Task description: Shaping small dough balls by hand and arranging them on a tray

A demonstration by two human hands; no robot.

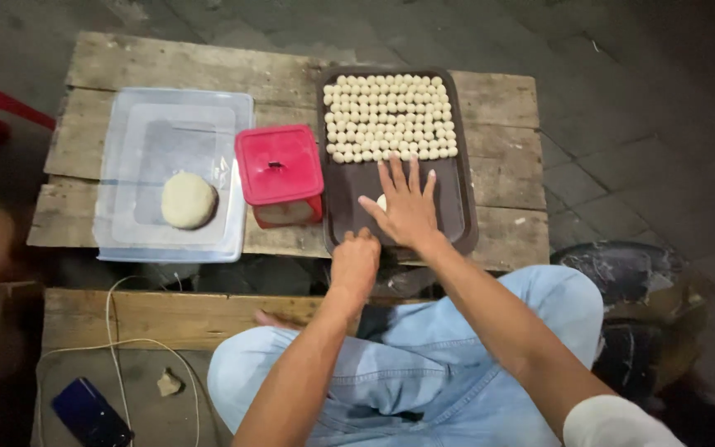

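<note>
A dark brown tray point(457, 207) lies on a rough wooden table point(291, 79), its far half filled with rows of several small pale dough balls point(389, 116). My right hand point(407, 207) rests flat on the tray's bare near half, fingers spread, pressing a small piece of pale dough point(381, 201) that shows beside my thumb. My left hand point(356, 261) is curled at the tray's near left edge, and whether it grips the rim is hidden. A larger lump of dough point(188, 199) sits on a clear plastic lid point(126, 132) at the left.
A red-lidded square container point(280, 164) stands between the lid and the tray. Below, a wooden plank point(159, 319), a white cable point(113, 331), a dark blue phone point(88, 412) and a small stone lie near my knees. A dark round object point(622, 265) sits at right.
</note>
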